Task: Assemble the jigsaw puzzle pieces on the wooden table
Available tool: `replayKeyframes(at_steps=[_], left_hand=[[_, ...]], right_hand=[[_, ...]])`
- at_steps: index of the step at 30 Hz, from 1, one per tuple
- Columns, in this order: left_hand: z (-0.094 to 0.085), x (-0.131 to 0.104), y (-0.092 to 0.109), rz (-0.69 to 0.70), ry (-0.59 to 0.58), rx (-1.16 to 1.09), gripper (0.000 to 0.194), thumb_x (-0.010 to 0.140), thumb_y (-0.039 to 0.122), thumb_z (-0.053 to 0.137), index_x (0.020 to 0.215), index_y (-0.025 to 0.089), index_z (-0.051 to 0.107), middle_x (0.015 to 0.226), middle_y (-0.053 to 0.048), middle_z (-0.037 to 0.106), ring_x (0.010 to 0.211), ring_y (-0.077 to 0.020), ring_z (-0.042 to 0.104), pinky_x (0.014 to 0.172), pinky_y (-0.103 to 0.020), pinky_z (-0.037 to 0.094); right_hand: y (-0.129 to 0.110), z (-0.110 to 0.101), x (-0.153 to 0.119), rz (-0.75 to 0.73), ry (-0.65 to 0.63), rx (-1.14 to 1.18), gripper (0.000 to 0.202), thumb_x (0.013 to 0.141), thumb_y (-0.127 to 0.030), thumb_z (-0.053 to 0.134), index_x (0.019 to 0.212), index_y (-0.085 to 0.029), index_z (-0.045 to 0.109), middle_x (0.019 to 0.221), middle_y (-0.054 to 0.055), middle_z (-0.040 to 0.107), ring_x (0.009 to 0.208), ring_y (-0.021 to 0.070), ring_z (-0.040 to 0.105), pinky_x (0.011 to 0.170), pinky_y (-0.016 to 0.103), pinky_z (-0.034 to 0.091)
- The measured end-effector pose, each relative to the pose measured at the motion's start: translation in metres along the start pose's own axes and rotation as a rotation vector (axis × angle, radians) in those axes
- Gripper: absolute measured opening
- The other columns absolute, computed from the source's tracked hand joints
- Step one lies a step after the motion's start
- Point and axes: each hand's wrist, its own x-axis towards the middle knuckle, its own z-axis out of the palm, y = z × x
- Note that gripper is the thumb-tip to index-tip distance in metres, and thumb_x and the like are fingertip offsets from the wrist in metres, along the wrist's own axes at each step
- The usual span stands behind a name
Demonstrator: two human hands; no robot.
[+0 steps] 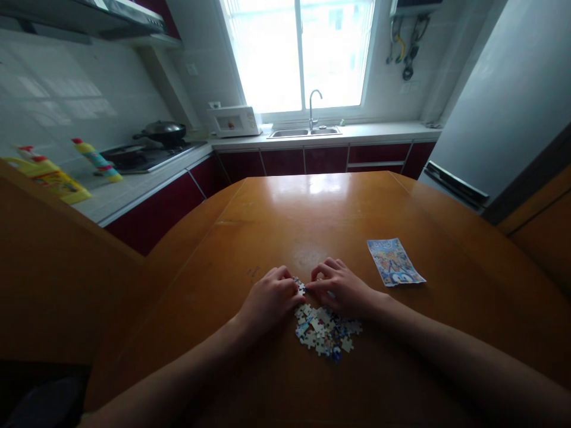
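Both my hands are over the wooden table, close together. My left hand (273, 296) is closed, with its thumb and curled fingers at a small cluster of jigsaw puzzle pieces (300, 286). From the other side, my right hand (342, 290) pinches at the right edge of that cluster, its other fingers curled. Its fingertips hide most of what they hold. Just below the hands lies a loose pile of puzzle pieces (322, 328), many pale side up and some showing blue printing. A colourful printed picture sheet (396, 263) lies flat to the right of my right hand.
The round-ended wooden table (285, 220) fills the middle. Beyond it are a counter with a sink (294, 133), a faucet and a white microwave (235, 121). At left are a stove with a lidded pan (163, 131) and cleaning bottles (96, 159). A refrigerator (495, 107) stands right.
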Motion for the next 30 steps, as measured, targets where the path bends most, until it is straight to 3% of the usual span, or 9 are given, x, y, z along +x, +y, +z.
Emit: replayKeyframes(at_steps=[6,11,15,18,21,26,30], left_hand=[[-0.016,0.0,-0.01,0.017,-0.119,-0.058,0.023,0.094,0.023,0.061,0.073,0.018,0.071,0.087,-0.004,0.062,0.076,-0.0137,0.059,0.07,-0.025,0.047],[-0.021,0.001,-0.028,-0.15,-0.231,-0.076,0.026,0.085,0.034,0.073,0.068,0.017,0.066,0.079,-0.002,0.06,0.067,-0.0141,0.056,0.06,-0.025,0.042],[-0.024,0.0,-0.017,-0.138,-0.169,-0.083,0.02,0.088,0.031,0.071,0.075,0.017,0.067,0.087,-0.003,0.061,0.074,-0.0152,0.059,0.066,-0.026,0.045],[-0.027,-0.003,-0.001,-0.026,-0.229,-0.108,0.013,0.084,0.029,0.077,0.093,0.021,0.072,0.099,-0.003,0.063,0.088,-0.0183,0.062,0.078,-0.029,0.049],[-0.025,-0.006,0.008,0.01,-0.311,-0.122,0.023,0.081,0.031,0.08,0.104,0.027,0.073,0.105,-0.003,0.065,0.098,-0.0205,0.062,0.084,-0.03,0.049],[-0.023,-0.004,0.005,-0.035,-0.323,-0.17,0.011,0.09,0.019,0.067,0.091,0.023,0.077,0.097,-0.003,0.068,0.089,-0.0167,0.064,0.08,-0.025,0.048],[-0.031,-0.001,0.0,-0.094,-0.369,-0.159,0.015,0.087,0.013,0.065,0.091,0.021,0.077,0.086,-0.002,0.071,0.08,-0.0154,0.064,0.075,-0.024,0.046]], right_hand=[[0.0,0.001,-0.001,0.029,0.002,0.043,0.023,0.096,-0.03,0.061,0.113,-0.03,0.075,0.11,0.006,0.067,0.105,0.0244,0.05,0.095,0.043,0.038],[0.003,0.005,0.0,0.049,0.055,0.065,0.02,0.096,-0.027,0.059,0.107,-0.027,0.076,0.105,0.005,0.068,0.102,0.0232,0.051,0.094,0.041,0.039],[0.01,0.01,-0.002,0.042,0.139,0.094,0.019,0.094,-0.018,0.06,0.102,-0.025,0.076,0.099,0.005,0.069,0.097,0.0211,0.052,0.09,0.037,0.041],[0.012,0.008,-0.003,0.005,0.157,0.127,0.02,0.092,-0.016,0.06,0.101,-0.025,0.076,0.097,0.004,0.069,0.094,0.0207,0.052,0.088,0.037,0.041],[0.009,0.0,-0.005,-0.042,0.099,0.184,0.014,0.091,-0.021,0.065,0.098,-0.024,0.076,0.094,0.005,0.069,0.092,0.0208,0.053,0.086,0.037,0.04],[-0.003,-0.016,-0.007,-0.094,-0.107,0.233,0.014,0.086,-0.038,0.075,0.091,-0.024,0.077,0.093,0.004,0.066,0.096,0.0209,0.053,0.091,0.038,0.038],[-0.006,-0.017,-0.007,-0.105,-0.107,0.309,0.008,0.088,-0.03,0.074,0.086,-0.022,0.075,0.088,0.003,0.066,0.092,0.0192,0.053,0.091,0.037,0.04]])
